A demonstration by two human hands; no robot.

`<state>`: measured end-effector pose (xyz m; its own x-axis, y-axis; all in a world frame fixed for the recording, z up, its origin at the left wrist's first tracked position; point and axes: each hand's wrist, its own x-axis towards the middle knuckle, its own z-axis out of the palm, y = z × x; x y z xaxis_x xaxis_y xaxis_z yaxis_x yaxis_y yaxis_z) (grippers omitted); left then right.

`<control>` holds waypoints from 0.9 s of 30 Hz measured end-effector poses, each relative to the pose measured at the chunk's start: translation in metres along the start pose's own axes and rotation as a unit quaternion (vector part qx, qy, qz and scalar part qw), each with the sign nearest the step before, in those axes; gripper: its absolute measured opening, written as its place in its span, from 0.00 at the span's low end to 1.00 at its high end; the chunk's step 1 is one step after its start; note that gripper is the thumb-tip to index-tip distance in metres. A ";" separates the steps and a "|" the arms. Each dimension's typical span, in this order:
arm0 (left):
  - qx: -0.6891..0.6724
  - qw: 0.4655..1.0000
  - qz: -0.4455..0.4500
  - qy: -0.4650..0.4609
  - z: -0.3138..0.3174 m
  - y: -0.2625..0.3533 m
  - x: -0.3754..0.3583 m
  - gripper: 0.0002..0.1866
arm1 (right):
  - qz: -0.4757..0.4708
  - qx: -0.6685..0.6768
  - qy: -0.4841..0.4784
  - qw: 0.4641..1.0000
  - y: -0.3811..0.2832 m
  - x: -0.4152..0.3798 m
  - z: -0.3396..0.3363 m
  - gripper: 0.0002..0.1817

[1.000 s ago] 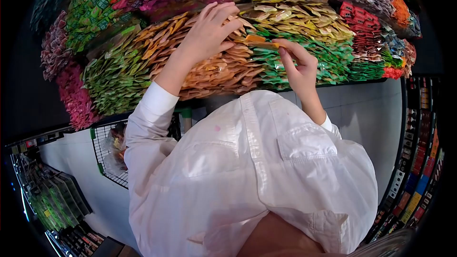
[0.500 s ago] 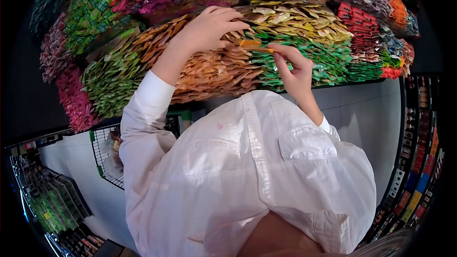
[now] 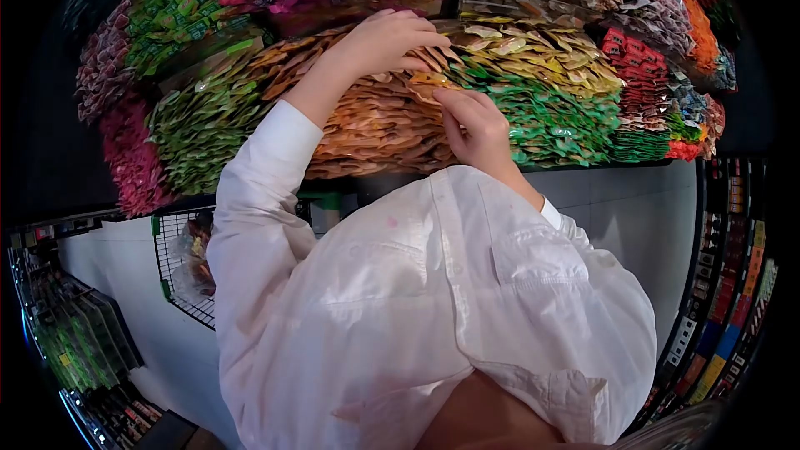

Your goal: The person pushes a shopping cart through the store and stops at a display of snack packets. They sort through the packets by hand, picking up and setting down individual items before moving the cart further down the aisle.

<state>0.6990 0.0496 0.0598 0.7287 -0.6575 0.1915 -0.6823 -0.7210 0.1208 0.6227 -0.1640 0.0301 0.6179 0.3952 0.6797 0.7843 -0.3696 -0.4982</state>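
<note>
Pale grey floor [image 3: 633, 208] shows beyond the person's white long-sleeved shirt [image 3: 375, 317] in the head view, with shelves of boxed goods [image 3: 733, 283] at the right and a dark wire basket with green corners [image 3: 161, 271] at the left. Across the top lie dense heaps of small flat packets: orange-brown packets [image 3: 379, 137] in the middle, shiny green packets [image 3: 562, 129] to their right, and yellow packets [image 3: 542, 54] behind the green ones. The small flat orange packet [image 3: 428, 80] is over the upper right part of the orange-brown heap, near its border with the green. The right hand [image 3: 481, 129] has its thumb and index finger closed in a narrow pinch, apparently on that packet's near edge. The left hand [image 3: 385, 43] is just beside and behind it, palm down, fingers bent with a gap to the thumb; no packet shows gripped there, and contact with the heap cannot be told. Handling one packet at the heap seems the step in hand. Moving it further would call for a light fingertip grip, since its thin, glossy wrapper could slip or drag neighbours.
</note>
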 end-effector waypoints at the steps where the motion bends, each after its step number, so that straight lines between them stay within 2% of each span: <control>1: 0.001 1.000 -0.001 0.001 0.000 0.000 0.000 0.27 | -0.014 -0.045 0.006 0.999 0.000 -0.002 0.005 0.15; 8: 0.004 0.999 -0.037 0.019 0.005 -0.001 0.001 0.26 | -0.044 -0.118 -0.008 0.992 0.014 0.008 0.025 0.16; 10: 0.004 0.999 -0.038 0.022 0.007 0.000 0.000 0.25 | -0.024 -0.169 -0.084 0.982 0.016 0.017 0.021 0.16; 13: 0.007 0.999 -0.050 0.019 0.006 0.000 -0.001 0.25 | -0.056 -0.190 -0.118 0.973 0.019 0.016 0.022 0.18; 14: 0.000 0.998 -0.052 0.023 0.006 0.001 -0.002 0.25 | -0.058 -0.191 -0.117 0.973 0.016 0.013 0.023 0.18; 16: -0.006 0.998 -0.060 0.031 0.005 0.004 -0.005 0.25 | -0.071 -0.208 -0.046 0.974 0.005 0.002 0.023 0.21; 20: 0.005 0.997 -0.057 0.046 0.011 0.002 -0.006 0.23 | -0.080 -0.219 -0.039 0.972 0.003 -0.004 0.029 0.25; 27: 0.002 0.996 -0.075 0.037 0.013 0.005 -0.011 0.24 | -0.070 -0.213 -0.048 0.973 0.008 -0.002 0.036 0.22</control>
<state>0.6878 0.0503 0.0455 0.8159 -0.5244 0.2433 -0.5659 -0.8107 0.1503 0.6298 -0.1373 0.0049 0.5254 0.5355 0.6612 0.7799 -0.6138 -0.1227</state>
